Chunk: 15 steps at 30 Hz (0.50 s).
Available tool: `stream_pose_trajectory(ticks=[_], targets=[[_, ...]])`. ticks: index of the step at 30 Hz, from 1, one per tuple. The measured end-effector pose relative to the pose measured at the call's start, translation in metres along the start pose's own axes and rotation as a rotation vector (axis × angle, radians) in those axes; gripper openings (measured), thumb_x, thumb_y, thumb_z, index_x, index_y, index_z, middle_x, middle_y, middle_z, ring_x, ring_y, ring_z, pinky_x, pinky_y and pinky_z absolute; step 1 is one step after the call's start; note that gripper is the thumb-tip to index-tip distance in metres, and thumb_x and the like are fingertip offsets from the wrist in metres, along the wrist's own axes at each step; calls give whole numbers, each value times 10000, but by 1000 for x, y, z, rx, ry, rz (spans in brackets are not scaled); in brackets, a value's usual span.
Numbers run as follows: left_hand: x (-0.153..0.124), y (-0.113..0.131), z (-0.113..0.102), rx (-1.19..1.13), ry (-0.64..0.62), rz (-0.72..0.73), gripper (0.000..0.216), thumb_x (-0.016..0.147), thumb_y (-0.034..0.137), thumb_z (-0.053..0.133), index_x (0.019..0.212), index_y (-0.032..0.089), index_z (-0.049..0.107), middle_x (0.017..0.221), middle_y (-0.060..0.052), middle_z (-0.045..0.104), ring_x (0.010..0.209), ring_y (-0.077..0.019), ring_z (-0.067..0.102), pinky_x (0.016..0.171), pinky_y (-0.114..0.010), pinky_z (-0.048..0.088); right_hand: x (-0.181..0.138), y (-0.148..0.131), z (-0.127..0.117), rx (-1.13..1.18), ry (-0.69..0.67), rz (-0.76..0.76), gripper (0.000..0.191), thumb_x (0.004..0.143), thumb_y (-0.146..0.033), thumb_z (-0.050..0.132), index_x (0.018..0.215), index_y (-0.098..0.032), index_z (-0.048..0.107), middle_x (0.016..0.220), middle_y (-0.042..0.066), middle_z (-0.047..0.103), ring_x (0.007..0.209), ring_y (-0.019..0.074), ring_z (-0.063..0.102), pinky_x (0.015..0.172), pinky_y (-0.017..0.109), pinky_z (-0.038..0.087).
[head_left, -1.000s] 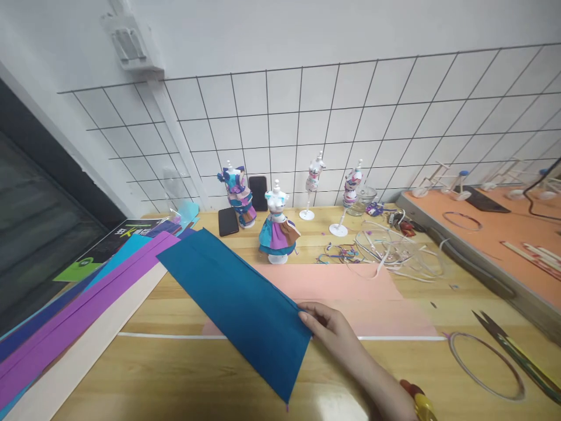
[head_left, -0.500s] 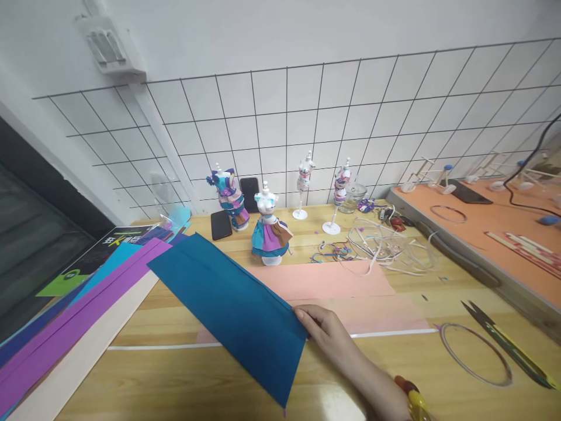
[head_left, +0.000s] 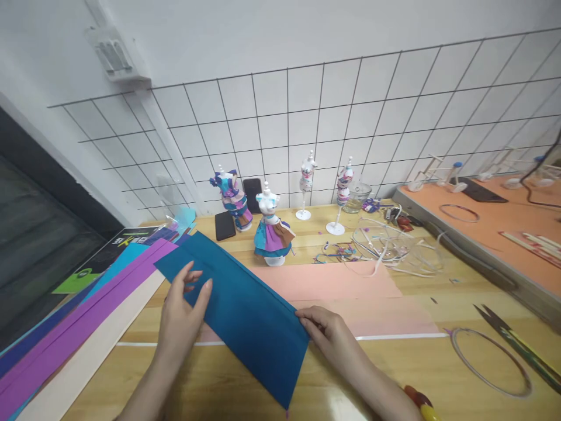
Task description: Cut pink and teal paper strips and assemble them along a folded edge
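A long folded sheet of teal paper or fabric (head_left: pixel 245 316) slants across the middle of the wooden table. My right hand (head_left: pixel 328 336) pinches its right edge between thumb and fingers. Over the sheet's left part hovers my left hand (head_left: pixel 184 310), fingers bent and apart, holding nothing; whether it touches the sheet I cannot tell. Beneath the teal sheet lies a pink sheet (head_left: pixel 324 280), partly covered, with a white strip (head_left: pixel 394 336) along its near edge. Just behind stands a small dress form (head_left: pixel 272 234) in a teal, purple and brown skirt.
Coloured sheets (head_left: pixel 83 327) are piled at the left. More small dress forms (head_left: pixel 335 196), phones (head_left: pixel 225 226) and a glass bowl (head_left: pixel 357 199) stand at the back. Tangled cords (head_left: pixel 390 245), scissors (head_left: pixel 517 339) and a ring of cord (head_left: pixel 491 362) lie at the right, beside an orange-topped surface (head_left: pixel 473 228).
My left hand has come into view from below and is over the teal sheet's left part. My right hand keeps its pinch on the sheet. The view has shifted slightly.
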<state>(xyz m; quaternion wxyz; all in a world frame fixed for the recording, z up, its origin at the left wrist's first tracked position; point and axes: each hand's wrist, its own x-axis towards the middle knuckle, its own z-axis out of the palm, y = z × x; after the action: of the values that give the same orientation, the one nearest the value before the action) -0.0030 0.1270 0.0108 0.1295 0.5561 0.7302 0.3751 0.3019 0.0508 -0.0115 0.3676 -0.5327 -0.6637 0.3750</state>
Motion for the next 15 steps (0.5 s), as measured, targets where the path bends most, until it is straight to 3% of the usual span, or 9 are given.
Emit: stream_pose_trajectory(ticks=[3, 6, 12, 15], targets=[[27, -23, 0, 239, -21, -92, 618, 816, 395, 537, 1342, 140, 336, 1115, -125, 584, 1054, -268, 545, 904, -397, 433, -2, -1, 1, -32, -11, -24, 293, 884, -317, 425, 962, -200, 681, 931, 75, 696, 867, 213, 635, 771, 317, 488], [51, -42, 1, 359, -34, -208, 653, 808, 429, 502, 1343, 95, 334, 1072, -156, 609, 1045, -304, 558, 891, -421, 429, -3, 1, 2, -54, -15, -22, 305, 887, -344, 417, 961, -203, 677, 947, 80, 695, 883, 224, 634, 785, 331, 487], [72, -46, 5, 464, 76, -376, 824, 723, 492, 563, 1388, 128, 239, 1264, -264, 461, 1158, -426, 452, 871, -535, 395, -1, 2, 1, -64, -11, -1, 310, 881, -370, 418, 938, -219, 682, 957, 81, 696, 884, 240, 634, 767, 340, 492], [80, -48, 5, 465, 76, -408, 761, 733, 462, 551, 1362, 131, 280, 1237, -259, 494, 1133, -425, 478, 850, -536, 405, -1, 0, 0, -74, -28, 9, 319, 880, -361, 406, 945, -216, 683, 956, 82, 696, 880, 240, 636, 765, 345, 492]])
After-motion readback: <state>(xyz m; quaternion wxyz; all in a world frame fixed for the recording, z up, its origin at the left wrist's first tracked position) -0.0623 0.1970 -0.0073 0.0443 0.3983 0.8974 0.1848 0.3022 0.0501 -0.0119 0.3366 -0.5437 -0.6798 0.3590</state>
